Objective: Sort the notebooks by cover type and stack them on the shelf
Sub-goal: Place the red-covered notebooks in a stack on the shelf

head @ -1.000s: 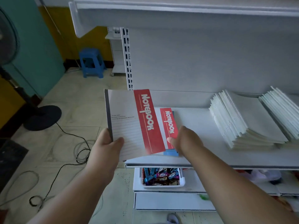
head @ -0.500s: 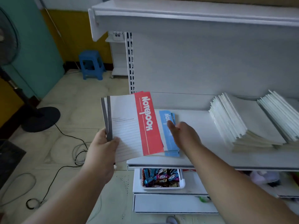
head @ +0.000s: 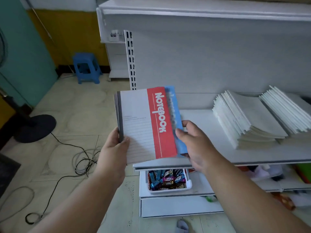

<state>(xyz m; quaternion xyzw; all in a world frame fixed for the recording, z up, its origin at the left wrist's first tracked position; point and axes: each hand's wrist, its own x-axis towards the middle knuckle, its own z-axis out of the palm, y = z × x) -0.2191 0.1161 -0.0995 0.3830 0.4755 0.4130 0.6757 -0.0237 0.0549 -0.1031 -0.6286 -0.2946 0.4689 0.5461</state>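
Observation:
My left hand grips the lower left edge of a red-banded notebook marked NOTEBOOK, with at least one more notebook behind it. My right hand pinches a blue-banded notebook that is lifted off the white shelf and tucked behind the right edge of the red one. Both notebooks hang in the air over the shelf's left end. Two fanned stacks of white-covered notebooks, a left stack and a right stack, lie on the shelf to the right.
A white bin of wrapped candies sits on the lower shelf under the hands. A blue stool, a fan base and loose cables are on the tiled floor to the left. An upper shelf overhangs.
The blue-banded notebook was lying on the shelf; my right hand has picked it up and brought it behind the red notebook. The left hand's stack has risen slightly.

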